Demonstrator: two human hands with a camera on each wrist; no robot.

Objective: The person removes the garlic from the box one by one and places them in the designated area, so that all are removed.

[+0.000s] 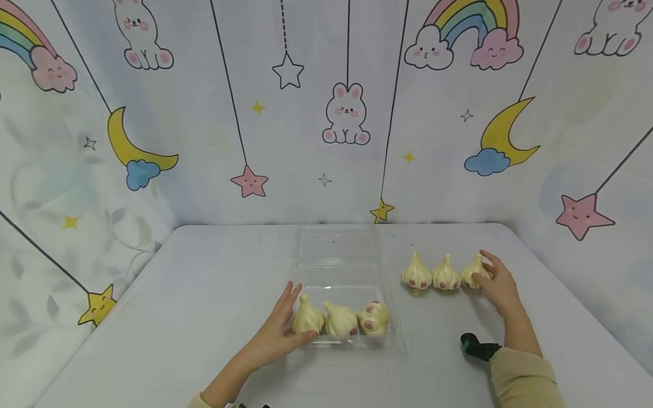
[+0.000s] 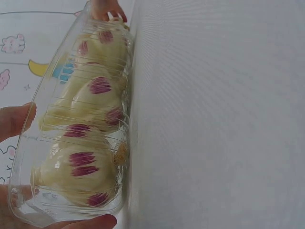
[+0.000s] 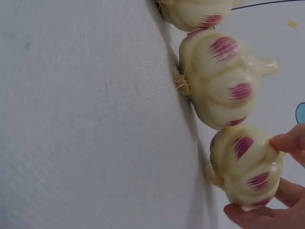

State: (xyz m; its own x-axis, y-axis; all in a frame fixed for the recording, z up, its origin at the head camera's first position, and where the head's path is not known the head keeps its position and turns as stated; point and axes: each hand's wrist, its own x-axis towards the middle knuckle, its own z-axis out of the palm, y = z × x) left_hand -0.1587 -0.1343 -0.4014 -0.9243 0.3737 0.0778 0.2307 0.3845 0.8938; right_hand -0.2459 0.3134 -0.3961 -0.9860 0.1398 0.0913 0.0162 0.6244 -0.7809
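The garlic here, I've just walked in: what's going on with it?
A person is at work with both hands. The left hand rests against the left end of an open clear box holding three bulbs. To the box's right is a row of three more on the table; the right hand grips the rightmost bulb.
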